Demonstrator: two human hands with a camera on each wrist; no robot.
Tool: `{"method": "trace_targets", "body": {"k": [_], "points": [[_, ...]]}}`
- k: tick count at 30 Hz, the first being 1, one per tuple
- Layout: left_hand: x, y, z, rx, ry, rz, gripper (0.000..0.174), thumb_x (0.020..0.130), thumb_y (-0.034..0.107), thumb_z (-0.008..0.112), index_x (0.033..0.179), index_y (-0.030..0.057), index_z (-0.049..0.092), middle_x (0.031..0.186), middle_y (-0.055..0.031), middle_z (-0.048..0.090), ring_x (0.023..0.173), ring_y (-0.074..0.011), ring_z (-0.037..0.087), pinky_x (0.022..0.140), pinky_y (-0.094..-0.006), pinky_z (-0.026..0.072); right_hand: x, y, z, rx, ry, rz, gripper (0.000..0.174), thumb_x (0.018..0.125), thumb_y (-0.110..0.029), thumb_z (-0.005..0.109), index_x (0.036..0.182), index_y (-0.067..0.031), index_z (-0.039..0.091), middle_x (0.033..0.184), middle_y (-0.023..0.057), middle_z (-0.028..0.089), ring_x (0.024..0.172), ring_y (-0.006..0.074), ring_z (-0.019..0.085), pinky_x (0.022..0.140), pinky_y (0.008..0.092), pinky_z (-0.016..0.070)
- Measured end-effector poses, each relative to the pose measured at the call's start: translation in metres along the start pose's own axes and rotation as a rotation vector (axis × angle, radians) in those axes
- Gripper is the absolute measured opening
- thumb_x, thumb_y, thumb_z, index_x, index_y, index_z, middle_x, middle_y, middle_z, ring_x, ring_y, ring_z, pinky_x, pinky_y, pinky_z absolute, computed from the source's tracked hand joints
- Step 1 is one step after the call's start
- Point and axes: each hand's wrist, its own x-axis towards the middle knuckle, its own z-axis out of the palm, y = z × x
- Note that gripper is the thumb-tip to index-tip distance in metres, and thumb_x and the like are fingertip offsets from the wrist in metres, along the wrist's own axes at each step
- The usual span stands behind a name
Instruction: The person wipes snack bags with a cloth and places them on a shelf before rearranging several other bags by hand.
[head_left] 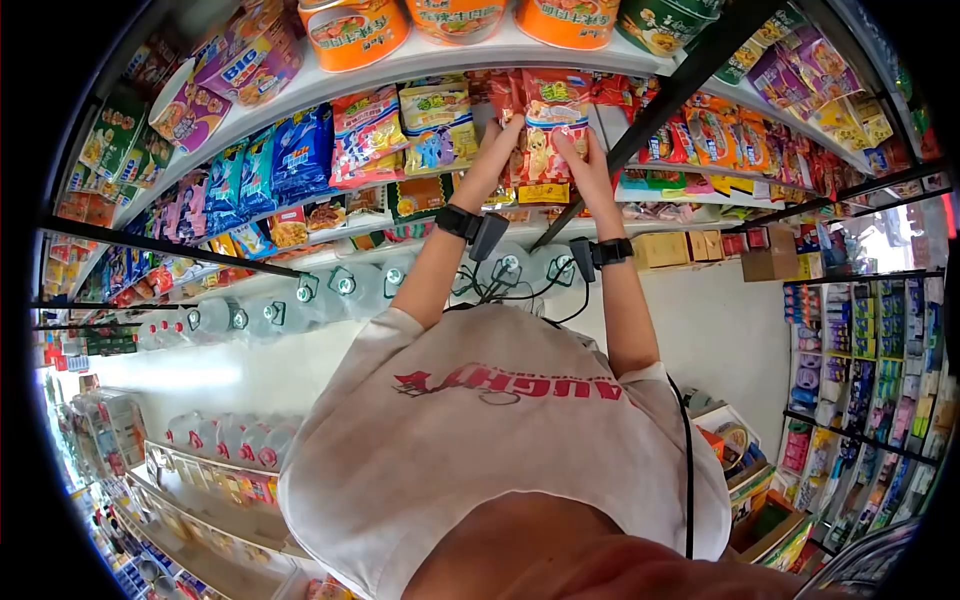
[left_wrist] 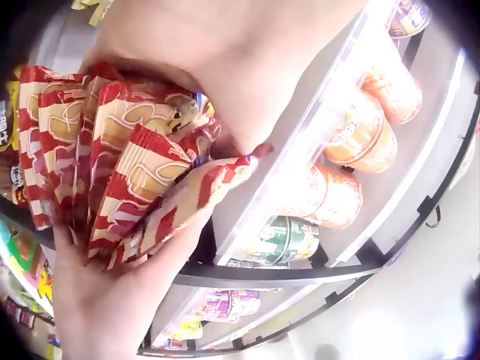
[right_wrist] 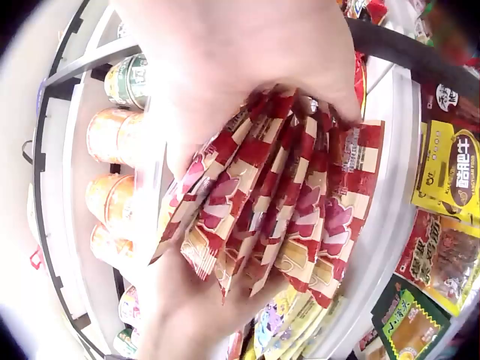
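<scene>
A bunch of red-and-cream striped snack bags (head_left: 551,125) is held upright between my two hands at the middle shelf. My left hand (head_left: 488,165) grips the bunch from its left side, and my right hand (head_left: 588,170) grips the opposite side with the thumb over the front bag. In the left wrist view the snack bags (left_wrist: 127,157) fan out, several deep, between both palms. Their crimped edges also show in the right wrist view, where the right hand (right_wrist: 247,52) wraps over one end. Most of the fingers are hidden behind the bags.
To the left hang a yellow snack bag (head_left: 440,125), a red-and-white bag (head_left: 367,138) and blue bags (head_left: 301,150). Orange noodle tubs (head_left: 353,35) stand on the shelf above. A black shelf post (head_left: 650,125) rises right of the hands. Large clear bottles (head_left: 345,285) line the floor below.
</scene>
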Motion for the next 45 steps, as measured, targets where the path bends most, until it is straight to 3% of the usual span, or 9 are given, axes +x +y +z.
{"method": "trace_targets", "body": {"k": [8,14,17,20,23,26,35,38,45], "points": [[0.046,-0.024,0.003,0.519,0.227,0.125,0.07,0.098,0.047,0.052,0.126,-0.0156,0.042,0.122,-0.0339,0.059,0.107,-0.0396,0.061,0.096,-0.0406,0.0445,0.029,0.033,-0.007,0.066,-0.077,0.046,0.057,0.095,-0.045,0.067,0.129,-0.0011,0.054,0.115,0.0041,0.064,0.099,0.0094,0.06,0.086,0.0247,0.0481],[0.057,-0.011,0.019,0.58,0.392,0.211,0.068,0.101,0.049,0.046,0.12,-0.0166,0.043,0.127,-0.0444,0.048,0.123,-0.05,0.05,0.103,-0.0444,0.0387,0.042,0.04,-0.002,0.074,-0.114,0.094,0.067,0.093,-0.056,0.064,0.131,-0.0015,0.053,0.113,0.0043,0.063,0.098,0.0097,0.059,0.086,0.0239,0.0466],[0.052,0.001,0.023,0.763,0.375,0.163,0.072,0.103,0.048,0.043,0.125,-0.0201,0.04,0.131,-0.0475,0.04,0.124,-0.0558,0.042,0.106,-0.05,0.0352,0.046,0.036,-0.003,-0.087,-0.083,0.295,0.074,0.09,-0.061,0.065,0.132,-0.0011,0.054,0.111,0.0049,0.064,0.096,0.0118,0.06,0.085,0.0254,0.0478],[0.065,-0.011,0.012,0.941,0.412,0.412,0.072,0.103,0.044,0.045,0.129,-0.023,0.037,0.13,-0.0481,0.038,0.12,-0.0577,0.041,0.106,-0.055,0.0337,0.054,0.046,-0.002,-0.026,-0.121,0.295,0.076,0.087,-0.062,0.067,0.13,-0.0001,0.056,0.112,0.0069,0.065,0.097,0.014,0.062,0.085,0.0269,0.0493],[0.06,-0.014,0.009,0.995,0.355,0.388,0.073,0.102,0.038,0.049,0.135,-0.0247,0.033,0.126,-0.0476,0.042,0.117,-0.0562,0.044,0.106,-0.0542,0.0346,0.05,0.047,0.007,0.076,-0.009,0.141,0.065,0.086,-0.054,0.073,0.116,0.0017,0.061,0.101,0.0078,0.069,0.089,0.012,0.064,0.08,0.025,0.0503],[0.052,-0.008,0.023,0.933,0.452,0.393,0.078,0.099,0.037,0.054,0.138,-0.0248,0.03,0.125,-0.0476,0.045,0.119,-0.0564,0.045,0.106,-0.0537,0.0355,0.05,0.049,0.007,0.12,-0.018,0.188,0.065,0.085,-0.052,0.076,0.116,0.0037,0.062,0.107,0.0109,0.07,0.096,0.0158,0.066,0.085,0.0282,0.0512],[0.051,-0.011,0.026,0.99,0.291,0.418,0.092,0.091,0.041,0.064,0.139,-0.027,0.026,0.122,-0.0449,0.05,0.119,-0.0554,0.047,0.107,-0.051,0.0372,0.055,0.06,0.007,-0.001,0.059,-0.007,0.053,0.086,-0.04,0.078,0.112,0.0036,0.063,0.103,0.0108,0.071,0.092,0.0164,0.066,0.084,0.0309,0.0509],[0.051,-0.009,0.024,0.972,0.272,0.364,0.091,0.09,0.039,0.066,0.139,-0.0263,0.026,0.127,-0.0461,0.047,0.124,-0.0556,0.045,0.109,-0.0508,0.0357,0.048,0.049,0.009,0.046,0.108,-0.029,0.046,0.088,-0.033,0.077,0.111,0.0034,0.063,0.103,0.0103,0.071,0.09,0.0153,0.066,0.082,0.0303,0.0511],[0.036,-0.007,0.022,1.134,0.241,0.597,0.076,0.094,0.03,0.063,0.141,-0.0202,0.032,0.141,-0.0406,0.04,0.132,-0.0531,0.041,0.113,-0.047,0.034,0.043,0.042,0.01,0.238,0.099,0.037,0.037,0.09,-0.027,0.077,0.11,0.0022,0.065,0.103,0.0074,0.071,0.089,0.0115,0.065,0.079,0.0271,0.0511]]}}
